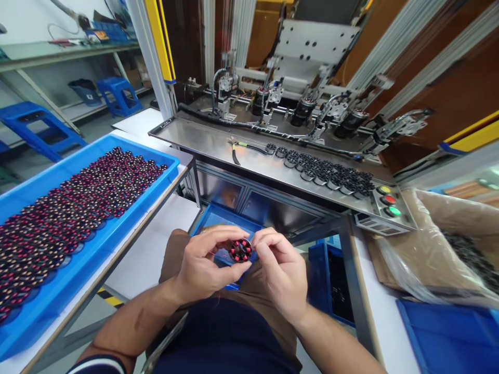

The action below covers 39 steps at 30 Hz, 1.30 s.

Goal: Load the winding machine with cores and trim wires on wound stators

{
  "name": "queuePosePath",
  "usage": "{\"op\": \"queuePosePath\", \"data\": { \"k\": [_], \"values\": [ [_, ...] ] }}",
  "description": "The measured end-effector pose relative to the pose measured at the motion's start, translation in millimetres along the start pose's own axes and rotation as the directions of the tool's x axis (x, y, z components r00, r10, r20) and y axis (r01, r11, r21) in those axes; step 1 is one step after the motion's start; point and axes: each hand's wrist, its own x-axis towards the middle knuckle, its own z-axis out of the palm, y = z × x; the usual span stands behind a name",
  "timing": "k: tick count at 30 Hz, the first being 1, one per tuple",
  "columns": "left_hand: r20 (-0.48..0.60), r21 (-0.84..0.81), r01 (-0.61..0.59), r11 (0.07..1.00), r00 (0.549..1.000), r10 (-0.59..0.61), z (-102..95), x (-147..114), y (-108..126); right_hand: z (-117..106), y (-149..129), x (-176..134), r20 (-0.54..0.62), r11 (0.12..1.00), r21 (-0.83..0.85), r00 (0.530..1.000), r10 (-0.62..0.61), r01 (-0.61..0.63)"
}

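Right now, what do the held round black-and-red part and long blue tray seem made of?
Round black-and-red part: possibly plastic with coated wire, given its glossy red segments. Long blue tray: likely moulded plastic, satin, from its smooth, uniform rim.

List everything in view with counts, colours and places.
Wound part: one, black and red, centre
Tray: one, blue, left
Similar parts: uncountable, black and red, in tray
Pliers-like tool: one, black and yellow, metal ledge
Ring-like parts: many, black, on ledge
Buttons: three, yellow, red, green, ledge's right end
Machine: one, silver-black, ahead
Stools: at least two, blue, far left
Bin: one, dark, beside stools
Lined carton: one, brown, right
Other containers: at least three, blue, below and right
Left hand: one, bare, holding wound part
Right hand: one, bare, beside wound part
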Motion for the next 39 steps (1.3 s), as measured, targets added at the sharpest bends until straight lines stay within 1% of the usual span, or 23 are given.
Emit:
{"op": "queuePosePath", "data": {
  "k": [3,5,7,11,14,18,20,23,27,29,32,35,37,39],
  "values": [
    [-0.014,-0.102,0.089,0.991,0.996,-0.091,-0.5,1.0,1.5,-1.5,0.0,-1.3,0.047,0.999,0.042,0.999,0.017,-0.019],
    [-0.016,-0.138,0.111,0.984,0.993,-0.114,-1.1,2.1,3.0,-2.0,-1.6,-2.8,0.081,0.999,0.033,0.996,0.024,-0.027],
    [-0.013,-0.144,0.117,0.983,0.993,-0.120,-1.9,2.6,3.9,-1.8,-3.6,-4.4,0.074,1.000,0.016,0.997,0.012,-0.013],
    [0.014,-0.124,0.122,0.985,0.993,-0.121,-3.9,1.5,4.0,-1.0,-7.9,-6.2,0.011,1.000,-0.023,1.000,-0.019,0.019],
    [0.021,-0.085,0.080,0.993,0.997,-0.078,-4.9,0.9,4.5,-1.6,-11.0,-5.6,0.047,0.999,-0.046,0.999,-0.008,0.010],
    [0.047,-0.026,-0.002,1.000,0.999,0.003,-4.7,2.4,5.7,-5.0,-13.3,-4.7,0.068,0.989,-0.100,0.993,-0.101,0.108],
    [0.047,-0.033,-0.014,0.999,0.999,0.016,-4.0,3.6,5.9,-7.2,-13.9,-5.2,0.068,0.980,-0.137,0.988,-0.136,0.145],
    [0.046,-0.091,0.015,0.996,0.999,-0.011,-3.4,5.3,6.3,-10.4,-15.3,-5.2,0.116,0.968,-0.161,0.977,-0.177,0.194],
    [0.097,-0.187,0.097,0.978,0.992,-0.080,-3.9,5.9,8.4,-13.5,-17.5,0.7,0.191,0.938,-0.184,0.947,-0.259,0.294],
    [0.115,-0.203,0.136,0.970,0.987,-0.114,-4.3,5.2,9.5,-13.7,-18.2,5.0,0.212,0.916,-0.201,0.929,-0.304,0.346],
    [0.122,-0.203,0.159,0.966,0.983,-0.136,-4.4,3.9,10.5,-11.9,-18.7,8.1,0.240,0.891,-0.215,0.906,-0.349,0.400],
    [0.102,-0.167,0.111,0.980,0.990,-0.095,-3.9,3.9,10.8,-7.9,-18.7,3.4,0.188,0.893,-0.239,0.920,-0.343,0.381],
    [0.058,-0.083,0.030,0.996,0.998,-0.025,-3.2,4.6,10.6,-4.5,-18.2,-2.8,0.143,0.901,-0.243,0.932,-0.332,0.358],
    [0.003,0.028,-0.060,0.998,0.998,0.060,-2.0,5.2,10.4,-1.7,-17.0,-8.5,0.124,0.900,-0.231,0.928,-0.351,0.371]
  ]
}}
